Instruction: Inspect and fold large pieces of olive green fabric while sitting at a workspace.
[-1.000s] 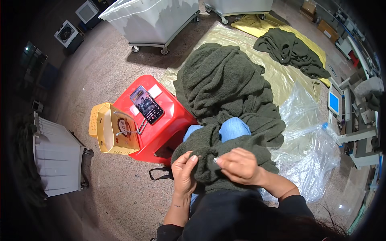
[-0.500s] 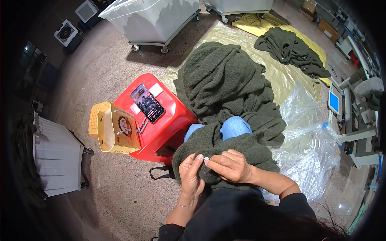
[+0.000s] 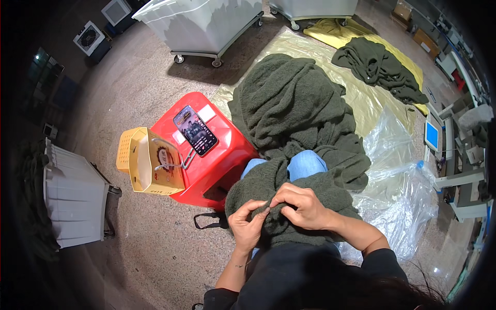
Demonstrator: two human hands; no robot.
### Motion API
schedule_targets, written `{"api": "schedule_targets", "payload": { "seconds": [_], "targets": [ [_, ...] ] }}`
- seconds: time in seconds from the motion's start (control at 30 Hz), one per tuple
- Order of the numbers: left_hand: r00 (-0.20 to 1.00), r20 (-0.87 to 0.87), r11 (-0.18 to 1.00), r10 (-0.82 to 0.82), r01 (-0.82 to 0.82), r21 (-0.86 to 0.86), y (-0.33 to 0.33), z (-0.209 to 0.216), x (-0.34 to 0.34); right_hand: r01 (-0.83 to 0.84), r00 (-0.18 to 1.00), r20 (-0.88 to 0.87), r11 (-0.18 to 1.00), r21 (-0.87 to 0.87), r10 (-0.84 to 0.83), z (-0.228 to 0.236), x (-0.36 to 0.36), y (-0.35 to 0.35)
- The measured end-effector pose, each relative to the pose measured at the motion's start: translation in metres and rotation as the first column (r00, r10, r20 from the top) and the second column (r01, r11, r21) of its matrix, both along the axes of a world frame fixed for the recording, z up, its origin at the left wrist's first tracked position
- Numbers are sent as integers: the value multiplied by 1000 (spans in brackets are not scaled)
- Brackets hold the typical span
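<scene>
Dark green knit fabric (image 3: pixel 315 194) lies across my lap over blue jeans (image 3: pixel 307 164). My left hand (image 3: pixel 247 223) pinches a bit of this fabric between thumb and fingers. Just right of it, my right hand (image 3: pixel 302 205) is closed on the same raised fold, its fingertips nearly touching the left ones. Whether a small piece sits between the fingertips is hidden. A large heap of the same fabric (image 3: pixel 289 98) rises in front of my knees.
A red plastic stool (image 3: pixel 227 147) at my left bears a phone (image 3: pixel 196 132); beside it is a yellow carton (image 3: pixel 150 163). Grey wheeled bins (image 3: pixel 199 26) stand ahead, a white bin (image 3: pixel 75 196) far left. Plastic sheeting (image 3: pixel 392 170) and more fabric (image 3: pixel 374 67) lie right.
The small whitish piece seen between my fingertips is out of sight. My right hand has risen slightly and bent its fingers down onto the fabric fold. The whole view has shifted slightly.
</scene>
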State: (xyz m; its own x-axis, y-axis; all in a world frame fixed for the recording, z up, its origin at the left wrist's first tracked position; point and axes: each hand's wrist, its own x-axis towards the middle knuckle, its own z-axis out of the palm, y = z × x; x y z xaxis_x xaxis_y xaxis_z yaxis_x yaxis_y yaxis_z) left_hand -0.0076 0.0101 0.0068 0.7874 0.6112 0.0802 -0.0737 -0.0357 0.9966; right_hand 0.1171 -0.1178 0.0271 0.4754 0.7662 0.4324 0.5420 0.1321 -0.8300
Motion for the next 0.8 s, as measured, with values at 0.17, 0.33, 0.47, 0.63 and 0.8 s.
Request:
{"api": "schedule_targets", "payload": {
  "seconds": [0.17, 0.33, 0.47, 0.63, 0.8],
  "targets": [
    [979, 49, 980, -200, 198, 35, 11, 2, -2, -339, 940, -76, 894, -295, 332, 11, 25, 1],
    [1000, 16, 993, -2, 0, 114, 0, 0, -3, -94, 991, 77, 983, -156, 107, 4, -1, 0],
    [968, 220, 935, 123, -187, 300, -20, -1, 1, 125, 985, 125, 992, -17, -122, -5, -21, 5],
    [1000, 26, 983, -6, 1, 182, -13, 4, 8, 322, 891, 305, 941, 99, -337, -21, -25, 7],
    [946, -304, 993, -108, 119, 17, 24, -23, -13, 334, 892, -270, 930, -152, -364, -28, 20, -10]
  ]
}}
